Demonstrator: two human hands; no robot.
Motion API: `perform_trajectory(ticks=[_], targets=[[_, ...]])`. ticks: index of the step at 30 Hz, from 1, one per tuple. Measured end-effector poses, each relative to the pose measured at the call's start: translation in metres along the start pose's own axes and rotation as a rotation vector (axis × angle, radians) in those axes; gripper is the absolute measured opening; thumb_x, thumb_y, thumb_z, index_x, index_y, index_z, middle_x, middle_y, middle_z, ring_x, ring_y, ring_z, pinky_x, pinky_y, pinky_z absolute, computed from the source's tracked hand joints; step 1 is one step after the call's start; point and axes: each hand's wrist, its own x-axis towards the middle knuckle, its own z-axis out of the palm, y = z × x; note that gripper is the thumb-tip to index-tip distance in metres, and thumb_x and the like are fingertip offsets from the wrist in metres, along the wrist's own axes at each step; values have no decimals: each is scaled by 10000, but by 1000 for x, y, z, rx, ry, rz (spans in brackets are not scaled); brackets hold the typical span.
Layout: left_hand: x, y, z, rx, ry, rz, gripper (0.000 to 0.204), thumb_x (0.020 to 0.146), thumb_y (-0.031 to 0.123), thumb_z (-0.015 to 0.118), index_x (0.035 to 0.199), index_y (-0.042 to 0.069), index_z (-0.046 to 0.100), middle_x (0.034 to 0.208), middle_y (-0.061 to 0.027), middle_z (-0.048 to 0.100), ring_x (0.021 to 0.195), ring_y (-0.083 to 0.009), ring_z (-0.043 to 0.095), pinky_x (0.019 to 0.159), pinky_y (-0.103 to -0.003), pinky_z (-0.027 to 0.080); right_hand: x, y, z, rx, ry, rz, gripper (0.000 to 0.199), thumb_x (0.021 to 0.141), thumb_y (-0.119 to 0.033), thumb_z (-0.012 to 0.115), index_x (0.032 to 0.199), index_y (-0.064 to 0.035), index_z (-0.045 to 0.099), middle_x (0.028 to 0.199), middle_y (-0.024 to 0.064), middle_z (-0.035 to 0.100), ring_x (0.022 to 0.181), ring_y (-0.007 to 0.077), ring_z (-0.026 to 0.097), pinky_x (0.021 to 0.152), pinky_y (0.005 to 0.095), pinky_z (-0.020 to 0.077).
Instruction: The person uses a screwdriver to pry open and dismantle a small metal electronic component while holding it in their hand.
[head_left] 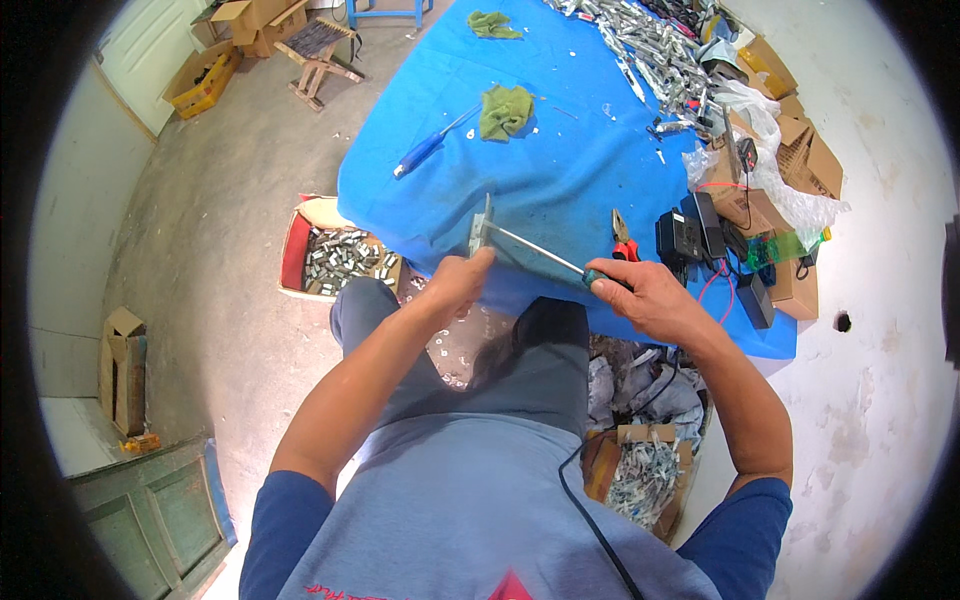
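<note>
Hands at the blue worktop (pixel 560 190) edge: left hand (pixel 458 285) closed around a small metal bracket (pixel 482 232), right hand (pixel 640 295) gripping a screwdriver (pixel 545 255) whose tip meets it; the tip might slip off toward the left fingers.

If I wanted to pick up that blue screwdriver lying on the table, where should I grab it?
Probably by the fat blue handle of the blue screwdriver, coming down from above. It lies flat on the blue table, handle end toward the table's left edge, thin shaft pointing at the green cloth.
</note>
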Motion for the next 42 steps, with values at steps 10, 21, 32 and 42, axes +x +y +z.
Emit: perform_trajectory(ticks=[10,21,32,42], targets=[[2,10,-13,-39,15,12,554,909,573,582,590,174,369,535,67,266,432,-76,198,420,-276,132,12,12,3,228,-73,104,319,979,-287,544,1096,0,625,719,32,565,667,112,541,627,299,453],[4,3,-4,-17,103,56,547,946,537,554,586,166,374,535,56,295,446,-79,225,423,-279,159,3,15,7,172,-38,64,461,891,-234,639,1296,-27,565,966,152,679,838,241,644,785,343,499],[3,6,-4,-58,79,35,541,947,529,555,584,189,340,531,62,280,435,-71,209,416,-272,137,6,34,14,65,65,-170,466,909,-280,614,1305,-41,555,1083,220,659,944,357,646,852,396,489],[5,1,-5,-47,68,49,543,956,537,543,588,192,344,535,60,282,441,-74,211,418,-277,145,1,18,14,-77,125,-132,391,916,-230,610,1273,-73,571,935,201,660,899,377,639,763,410,495]])
